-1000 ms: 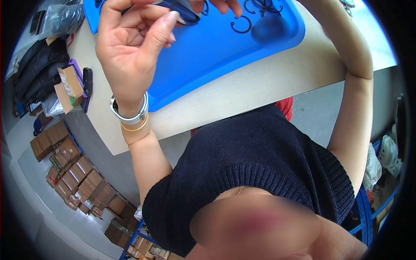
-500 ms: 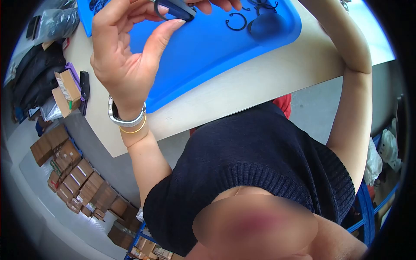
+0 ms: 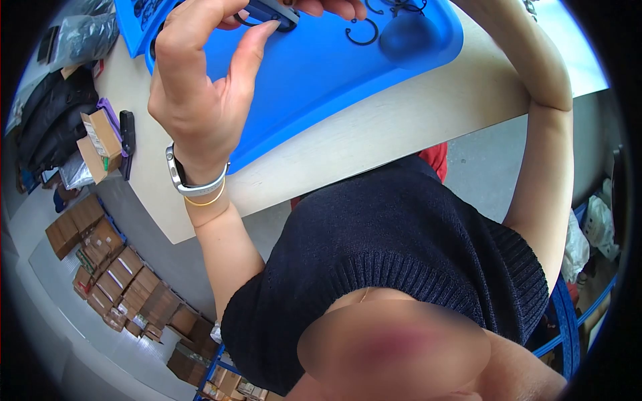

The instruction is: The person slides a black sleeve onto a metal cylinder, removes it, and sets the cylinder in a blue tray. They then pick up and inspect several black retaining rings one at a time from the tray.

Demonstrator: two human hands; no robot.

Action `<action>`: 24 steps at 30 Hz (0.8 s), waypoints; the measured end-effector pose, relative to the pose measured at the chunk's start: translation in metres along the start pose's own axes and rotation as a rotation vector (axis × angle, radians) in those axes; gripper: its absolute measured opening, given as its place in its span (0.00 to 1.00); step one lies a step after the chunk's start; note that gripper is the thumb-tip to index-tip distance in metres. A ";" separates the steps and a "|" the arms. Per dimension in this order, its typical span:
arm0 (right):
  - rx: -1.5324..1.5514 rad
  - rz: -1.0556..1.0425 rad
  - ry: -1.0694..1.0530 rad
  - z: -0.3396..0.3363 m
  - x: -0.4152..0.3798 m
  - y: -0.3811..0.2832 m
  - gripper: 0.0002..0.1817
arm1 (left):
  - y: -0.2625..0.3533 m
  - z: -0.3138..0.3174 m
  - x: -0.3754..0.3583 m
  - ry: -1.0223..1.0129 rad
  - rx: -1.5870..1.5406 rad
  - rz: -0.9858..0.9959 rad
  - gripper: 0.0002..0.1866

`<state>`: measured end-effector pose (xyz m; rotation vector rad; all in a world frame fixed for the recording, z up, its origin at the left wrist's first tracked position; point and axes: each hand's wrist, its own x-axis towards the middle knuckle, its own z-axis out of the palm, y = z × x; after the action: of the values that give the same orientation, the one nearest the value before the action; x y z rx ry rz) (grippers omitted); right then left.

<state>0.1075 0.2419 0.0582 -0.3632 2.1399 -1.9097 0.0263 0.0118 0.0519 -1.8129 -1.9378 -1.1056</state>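
Observation:
My left hand [image 3: 200, 100], with a watch on its wrist, is raised over a blue tray [image 3: 321, 100] near the top edge. Its thumb and fingers are closed around a thin black retaining ring [image 3: 249, 25]. Against that ring sits a dark grey, block-like piece [image 3: 283, 13], its upper part cut off by the frame. Curled fingertips of my right hand [image 3: 334, 8] show beside this piece; what they grip I cannot tell. Just right of them, a loose open retaining ring [image 3: 362, 45] lies in the tray, near a blurred dark oval [image 3: 409, 41].
More black rings [image 3: 408, 9] lie at the tray's far side. A second blue tray [image 3: 127, 30] with dark parts stands at upper left. The pale table [image 3: 374, 144] has its near edge before my body. An open small carton [image 3: 100, 144] and a black bag [image 3: 57, 110] are left.
My left hand has shifted slightly up and to the right, its thumb now nearer the grey piece. The fingers of my right hand have moved a little left and up.

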 end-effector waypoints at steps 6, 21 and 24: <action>-0.012 -0.049 0.014 0.001 0.001 0.002 0.14 | 0.000 0.004 -0.001 0.050 0.045 0.019 0.28; -0.774 0.094 -0.094 -0.007 -0.021 -0.022 0.14 | -0.005 -0.010 0.004 0.054 0.117 0.045 0.31; -1.137 0.344 -0.367 -0.002 -0.010 -0.024 0.16 | -0.015 -0.020 0.009 0.115 0.168 0.080 0.32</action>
<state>0.1160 0.2449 0.0824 -0.4379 2.5492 -0.2703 0.0047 0.0062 0.0657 -1.6855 -1.8172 -0.9683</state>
